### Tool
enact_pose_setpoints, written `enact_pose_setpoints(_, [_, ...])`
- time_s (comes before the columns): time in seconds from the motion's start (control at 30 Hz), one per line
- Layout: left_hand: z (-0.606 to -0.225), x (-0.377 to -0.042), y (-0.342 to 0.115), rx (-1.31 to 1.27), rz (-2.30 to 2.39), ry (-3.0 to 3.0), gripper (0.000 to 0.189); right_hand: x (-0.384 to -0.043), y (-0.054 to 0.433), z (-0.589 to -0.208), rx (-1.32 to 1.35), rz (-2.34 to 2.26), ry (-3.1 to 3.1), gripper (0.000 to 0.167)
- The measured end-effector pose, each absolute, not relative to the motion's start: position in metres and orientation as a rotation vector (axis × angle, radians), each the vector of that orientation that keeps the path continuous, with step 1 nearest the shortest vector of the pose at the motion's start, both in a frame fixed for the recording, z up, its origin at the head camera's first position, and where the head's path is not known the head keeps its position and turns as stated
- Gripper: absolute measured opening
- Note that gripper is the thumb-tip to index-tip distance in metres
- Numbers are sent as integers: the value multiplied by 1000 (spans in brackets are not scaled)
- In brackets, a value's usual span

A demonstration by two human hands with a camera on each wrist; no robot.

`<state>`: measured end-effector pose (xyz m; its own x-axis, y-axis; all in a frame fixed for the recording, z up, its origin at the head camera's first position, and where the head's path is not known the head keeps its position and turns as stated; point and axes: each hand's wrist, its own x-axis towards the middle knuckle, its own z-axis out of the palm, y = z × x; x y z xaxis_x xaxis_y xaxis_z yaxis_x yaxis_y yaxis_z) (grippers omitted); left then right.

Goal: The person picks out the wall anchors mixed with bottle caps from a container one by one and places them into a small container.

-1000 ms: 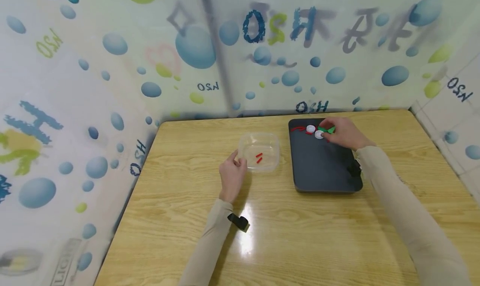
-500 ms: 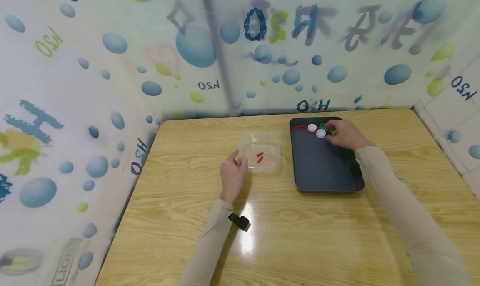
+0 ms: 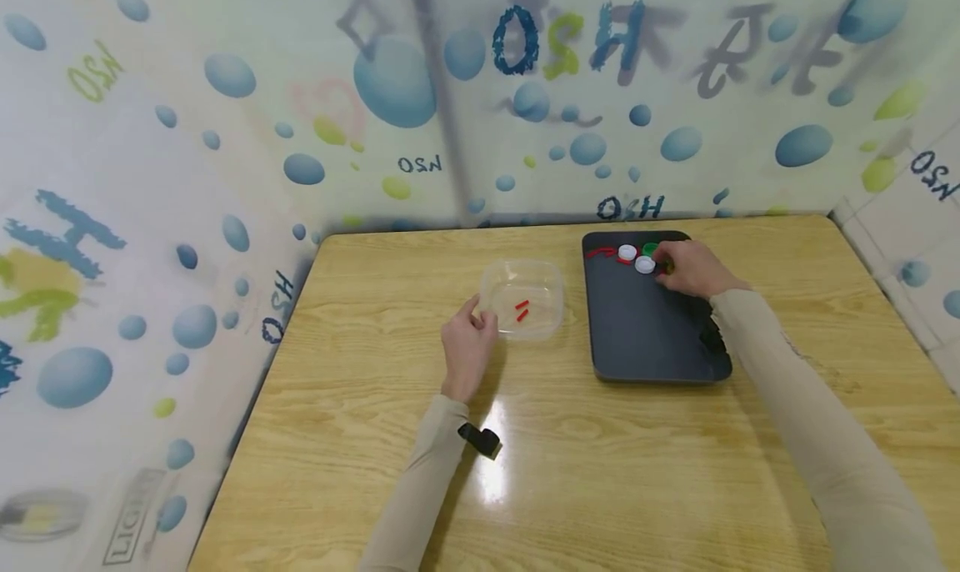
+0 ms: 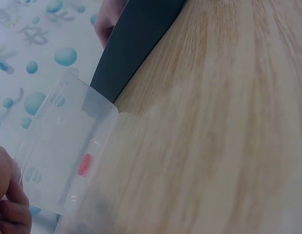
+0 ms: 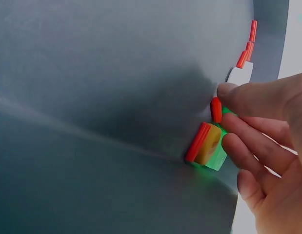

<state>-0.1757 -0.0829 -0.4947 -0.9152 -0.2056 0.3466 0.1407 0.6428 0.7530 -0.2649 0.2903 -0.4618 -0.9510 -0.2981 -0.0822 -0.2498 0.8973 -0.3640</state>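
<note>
My left hand grips the near-left rim of a clear plastic box, thumb and fingers at its wall. Inside the box lie two short red sticks. My right hand reaches into the far right corner of a dark grey tray. In the right wrist view, its thumb tip and fingertips stand close around a red piece; I cannot tell whether they pinch it. Near them are a yellow piece, another red stick and a green piece. White caps sit left of the fingers.
More red sticks lie along the tray's far edge, and a green cap is beside the white ones. The tray's raised rim stands between box and small pieces. A patterned wall rises behind the wooden table.
Green pieces seen at my right fingertips are lower or hidden now, with a green cap showing beyond them. My right hand shifts slightly right. The left hand stays on the box.
</note>
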Motion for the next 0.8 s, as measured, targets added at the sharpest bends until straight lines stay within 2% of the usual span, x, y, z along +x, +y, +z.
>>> enact_pose_setpoints(0.8, [-494,-176,-83,40,-1139,-2436,37,-264,289,-458,-337,-599,2880,35])
